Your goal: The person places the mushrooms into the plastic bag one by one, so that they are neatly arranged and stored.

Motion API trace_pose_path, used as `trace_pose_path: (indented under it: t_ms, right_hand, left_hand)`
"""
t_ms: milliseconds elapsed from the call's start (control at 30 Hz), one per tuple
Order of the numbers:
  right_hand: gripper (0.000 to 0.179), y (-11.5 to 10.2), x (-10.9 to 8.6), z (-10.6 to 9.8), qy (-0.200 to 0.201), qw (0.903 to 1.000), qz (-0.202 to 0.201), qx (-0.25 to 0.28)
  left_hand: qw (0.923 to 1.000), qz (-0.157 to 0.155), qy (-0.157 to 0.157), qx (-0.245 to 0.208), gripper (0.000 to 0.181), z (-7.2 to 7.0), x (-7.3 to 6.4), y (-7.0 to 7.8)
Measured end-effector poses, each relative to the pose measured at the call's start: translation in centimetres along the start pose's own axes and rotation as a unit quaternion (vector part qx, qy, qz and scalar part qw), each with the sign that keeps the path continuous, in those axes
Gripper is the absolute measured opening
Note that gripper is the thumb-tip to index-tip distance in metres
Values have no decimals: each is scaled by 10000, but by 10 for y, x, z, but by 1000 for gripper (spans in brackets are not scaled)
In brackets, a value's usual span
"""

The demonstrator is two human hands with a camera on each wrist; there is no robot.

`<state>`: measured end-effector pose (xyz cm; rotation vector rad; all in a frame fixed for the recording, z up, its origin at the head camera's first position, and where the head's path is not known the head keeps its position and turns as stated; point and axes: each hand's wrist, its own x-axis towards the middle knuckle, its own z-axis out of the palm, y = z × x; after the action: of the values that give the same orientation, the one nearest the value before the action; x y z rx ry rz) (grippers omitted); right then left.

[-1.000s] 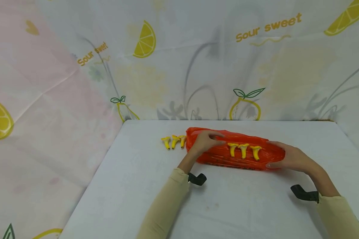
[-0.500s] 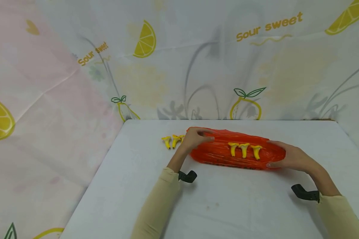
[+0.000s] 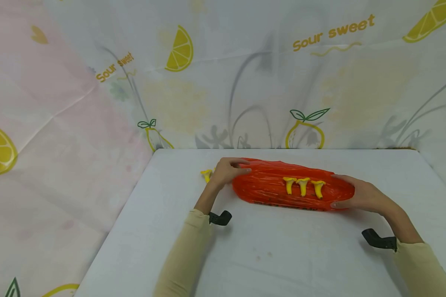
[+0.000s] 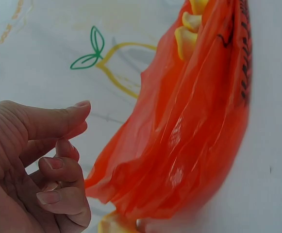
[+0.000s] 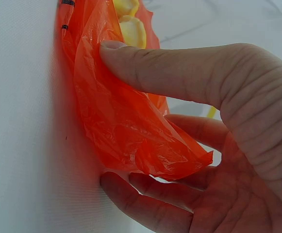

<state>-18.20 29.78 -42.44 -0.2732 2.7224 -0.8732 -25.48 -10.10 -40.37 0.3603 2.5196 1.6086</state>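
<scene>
A red plastic bag (image 3: 267, 187) lies lengthwise on the white table, with three yellow chanterelle mushrooms (image 3: 303, 187) in a row on top of it. My right hand (image 3: 368, 198) grips the bag's right end, thumb over the front and fingers behind, as the right wrist view shows. Beside the bag's left end is my left hand (image 3: 226, 171), its fingers loosely bent and nothing between thumb and fingertips in the left wrist view. Another chanterelle mushroom (image 3: 206, 175) lies left of the bag; my left hand mostly hides the ones near it.
The white table (image 3: 282, 255) ends at the back against a patterned curtain (image 3: 215, 103) with lemon prints. A black mount (image 3: 221, 218) sticks out from my left wrist, and a similar black mount (image 3: 378, 240) from my right wrist.
My left hand has moved left along the bag, from over its middle-left part to its left end, now covering most of the loose mushrooms. The right hand and bag have stayed put.
</scene>
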Motion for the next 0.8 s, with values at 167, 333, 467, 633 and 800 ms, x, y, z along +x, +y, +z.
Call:
trace_pose_path:
  t_ms: [167,333,467,633,800]
  right_hand:
    - [96,-1,0,0,-5,10000,11,2]
    - [96,-1,0,0,-20,10000,62,-6]
    - [97,-1,0,0,-34,9999,100,32]
    - [97,-1,1,0,-45,9999,107,56]
    - [97,0,1,0,-36,9999,99,49]
  left_hand:
    - [9997,-244,94,-14,32,-12,-3,-6]
    - [9993,-352,161,-4,33,-23,-6,-12]
    - [9985,-424,278,193,30,-31,-8,-17]
    - [9967,-545,454,402,29,-41,-14,-21]
    - [9954,-691,500,443,33,-52,-18,-26]
